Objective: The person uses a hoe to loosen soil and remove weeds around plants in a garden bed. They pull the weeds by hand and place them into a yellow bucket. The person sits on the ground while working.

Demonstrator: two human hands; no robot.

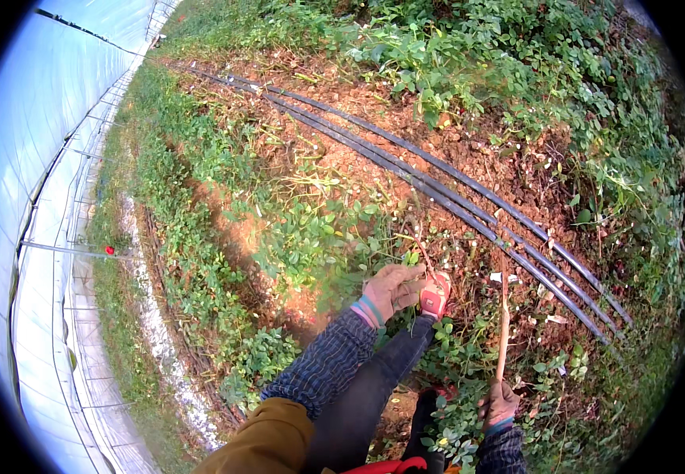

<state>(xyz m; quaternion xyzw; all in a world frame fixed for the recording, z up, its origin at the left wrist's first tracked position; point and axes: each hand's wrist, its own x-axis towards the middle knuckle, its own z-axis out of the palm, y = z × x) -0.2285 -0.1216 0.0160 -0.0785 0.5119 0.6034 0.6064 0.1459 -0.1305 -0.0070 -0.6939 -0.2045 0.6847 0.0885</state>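
My left hand (392, 287) reaches forward over the red soil and closes around a thin reddish plant stem (424, 254) just above my red shoe (435, 296). Low green leafy plants (311, 237) spread to the left of that hand. My right hand (499, 404), lower right, grips a slim wooden stick (504, 324) that stands upright with its tip in the soil. My dark trouser leg (374, 387) stretches out between the two hands.
Several black irrigation hoses (469, 201) run diagonally across the bare red soil beyond my hands. Dense green weeds cover the ground on the right and top. A translucent plastic greenhouse wall (18, 237) with metal frames curves along the left.
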